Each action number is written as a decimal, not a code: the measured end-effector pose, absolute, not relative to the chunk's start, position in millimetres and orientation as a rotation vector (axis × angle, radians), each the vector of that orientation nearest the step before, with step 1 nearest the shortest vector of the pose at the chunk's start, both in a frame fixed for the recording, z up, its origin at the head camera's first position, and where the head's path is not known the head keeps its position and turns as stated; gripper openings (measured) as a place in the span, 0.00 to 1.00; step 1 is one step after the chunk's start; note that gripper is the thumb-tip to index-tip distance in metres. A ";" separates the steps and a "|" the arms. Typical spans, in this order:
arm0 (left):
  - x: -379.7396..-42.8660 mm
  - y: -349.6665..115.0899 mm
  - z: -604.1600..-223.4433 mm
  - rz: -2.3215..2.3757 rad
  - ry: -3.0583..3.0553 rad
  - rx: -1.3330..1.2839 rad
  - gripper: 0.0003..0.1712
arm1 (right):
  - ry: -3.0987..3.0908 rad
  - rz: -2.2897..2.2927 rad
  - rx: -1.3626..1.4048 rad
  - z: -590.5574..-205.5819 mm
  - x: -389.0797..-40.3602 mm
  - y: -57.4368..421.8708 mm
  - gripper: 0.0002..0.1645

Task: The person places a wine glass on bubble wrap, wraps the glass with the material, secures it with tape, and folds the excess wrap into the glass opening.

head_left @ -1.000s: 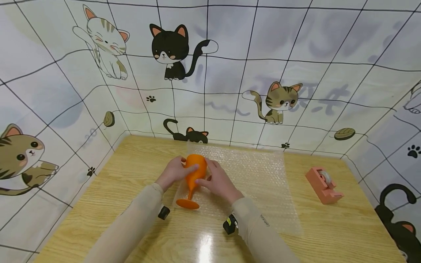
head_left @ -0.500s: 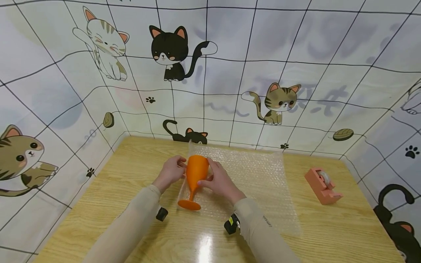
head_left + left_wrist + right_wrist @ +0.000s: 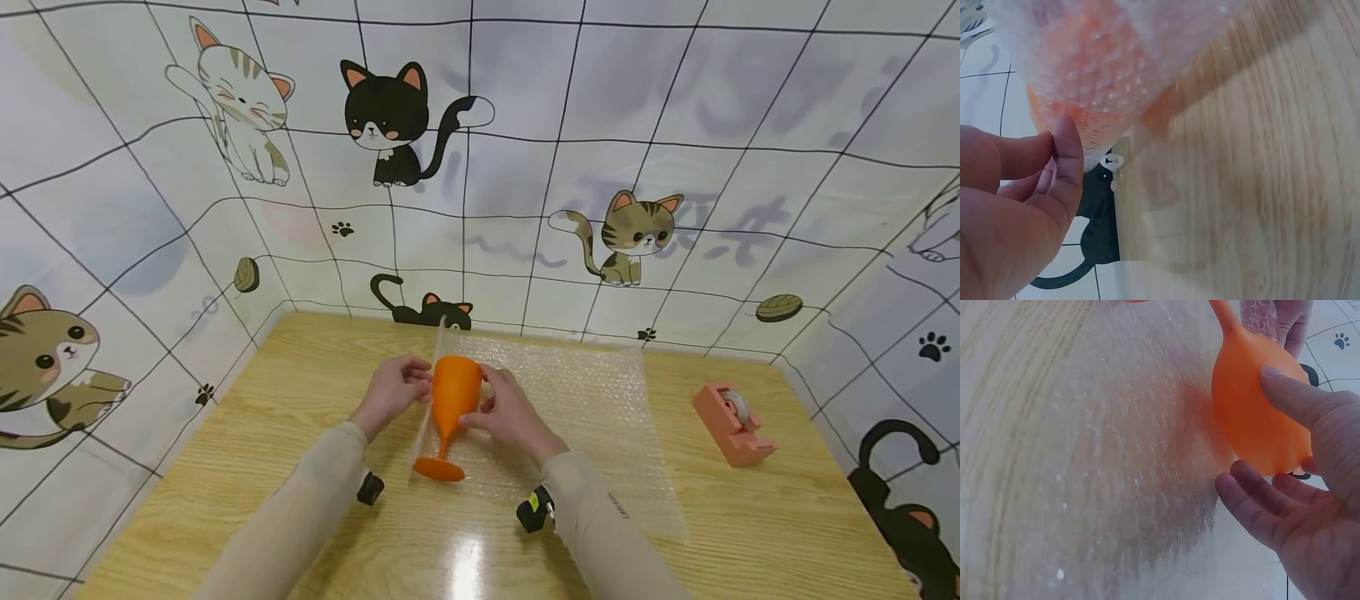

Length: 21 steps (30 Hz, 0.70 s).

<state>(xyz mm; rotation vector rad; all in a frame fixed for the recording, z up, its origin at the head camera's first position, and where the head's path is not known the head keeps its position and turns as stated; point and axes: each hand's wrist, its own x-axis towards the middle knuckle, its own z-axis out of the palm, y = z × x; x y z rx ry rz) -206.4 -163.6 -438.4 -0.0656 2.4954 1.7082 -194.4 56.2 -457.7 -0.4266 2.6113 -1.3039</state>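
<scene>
An orange goblet (image 3: 456, 390) lies tilted on the sheet of bubble wrap (image 3: 577, 425), its foot towards me. My right hand (image 3: 512, 414) holds the bowl from the right; in the right wrist view the thumb rests on the orange bowl (image 3: 1254, 406) and the fingers are by its rim. My left hand (image 3: 390, 390) is just left of the goblet and pinches the wrap's raised left edge between thumb and fingertips. In the left wrist view that lifted bubble wrap (image 3: 1104, 56) stands between the left hand and the goblet, which shows blurred through it.
A pink tape dispenser (image 3: 733, 425) with a roll of clear tape stands at the right of the wooden table (image 3: 315, 358). Walls covered in cat-print cloth (image 3: 517, 167) close off the back and both sides.
The left thumb has come off the goblet, and the left hand now has the wrap's left edge. That edge has risen beside the goblet, which has shifted slightly right with the right hand.
</scene>
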 end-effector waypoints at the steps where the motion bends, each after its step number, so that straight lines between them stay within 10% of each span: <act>1: -206.6 -163.4 -438.9 1.699 2.513 -0.059 0.18 | 2.611 -1.305 -0.424 -457.8 -194.5 56.6 0.56; 21: -206.0 -152.7 -441.3 1.487 2.722 0.193 0.16 | 2.696 -1.195 -0.412 -457.6 -193.4 72.6 0.52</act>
